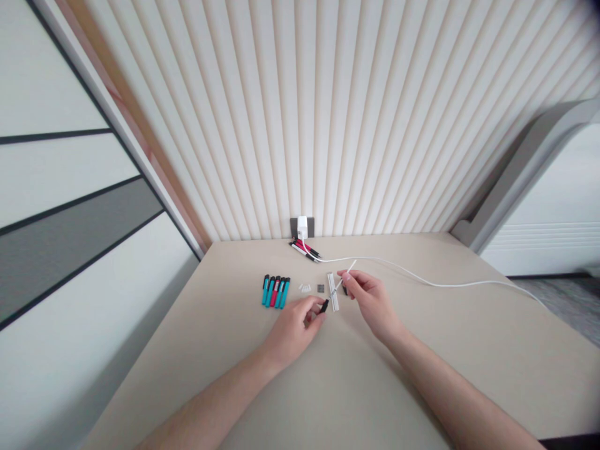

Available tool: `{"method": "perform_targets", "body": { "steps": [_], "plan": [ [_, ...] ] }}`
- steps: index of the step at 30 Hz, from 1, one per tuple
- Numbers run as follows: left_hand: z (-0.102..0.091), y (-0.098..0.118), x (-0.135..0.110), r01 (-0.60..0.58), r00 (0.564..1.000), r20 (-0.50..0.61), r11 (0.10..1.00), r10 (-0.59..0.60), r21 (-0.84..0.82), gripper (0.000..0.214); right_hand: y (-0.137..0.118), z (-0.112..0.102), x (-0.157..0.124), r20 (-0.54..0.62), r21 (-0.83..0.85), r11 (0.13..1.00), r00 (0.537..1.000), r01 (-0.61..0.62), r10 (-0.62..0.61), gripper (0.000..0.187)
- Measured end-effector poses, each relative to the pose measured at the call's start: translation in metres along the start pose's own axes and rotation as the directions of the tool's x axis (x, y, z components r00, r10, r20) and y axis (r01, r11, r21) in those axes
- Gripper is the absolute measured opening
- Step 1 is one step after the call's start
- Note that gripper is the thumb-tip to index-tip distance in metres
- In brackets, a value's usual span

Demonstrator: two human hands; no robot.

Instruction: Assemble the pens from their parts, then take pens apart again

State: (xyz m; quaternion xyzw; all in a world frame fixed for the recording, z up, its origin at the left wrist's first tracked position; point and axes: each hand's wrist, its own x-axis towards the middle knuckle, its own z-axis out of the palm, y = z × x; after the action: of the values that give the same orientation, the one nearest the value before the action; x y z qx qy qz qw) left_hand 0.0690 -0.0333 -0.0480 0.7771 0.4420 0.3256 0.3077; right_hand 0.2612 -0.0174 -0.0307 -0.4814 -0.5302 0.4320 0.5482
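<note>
My left hand [295, 325] pinches a small black pen part [324, 305] just above the beige table [422, 350]. My right hand [368, 297] is closed on a thin white refill [345, 277] that slants up to the right, and a dark bit shows under its fingers. Between the hands lies a bundle of white refills [332, 289]. To the left of my left hand is a row of several teal and red pen barrels [275, 291].
Small white bits [304, 288] and a dark square piece [320, 288] lie near the refills. Assembled pens [304, 249] rest by a white plug in a wall socket [302, 226]. A white cable [422, 278] runs right across the table. A ribbed wall stands behind.
</note>
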Motion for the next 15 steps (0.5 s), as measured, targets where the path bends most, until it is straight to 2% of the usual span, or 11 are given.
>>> {"method": "perform_targets", "body": {
  "steps": [7, 15],
  "plan": [
    [-0.0027, -0.0015, 0.0002, -0.016, 0.998, -0.062, 1.0, 0.017, 0.022, 0.017, -0.0068, -0.0057, 0.0031, -0.041, 0.108, 0.993, 0.998, -0.04, 0.045, 0.042],
    [-0.0033, -0.0032, 0.0008, 0.0, 0.99, -0.143, 0.996, 0.012, 0.085, 0.018, -0.0003, -0.0043, 0.0026, 0.019, 0.148, 0.984, 0.996, -0.094, 0.093, 0.041]
  ]
}}
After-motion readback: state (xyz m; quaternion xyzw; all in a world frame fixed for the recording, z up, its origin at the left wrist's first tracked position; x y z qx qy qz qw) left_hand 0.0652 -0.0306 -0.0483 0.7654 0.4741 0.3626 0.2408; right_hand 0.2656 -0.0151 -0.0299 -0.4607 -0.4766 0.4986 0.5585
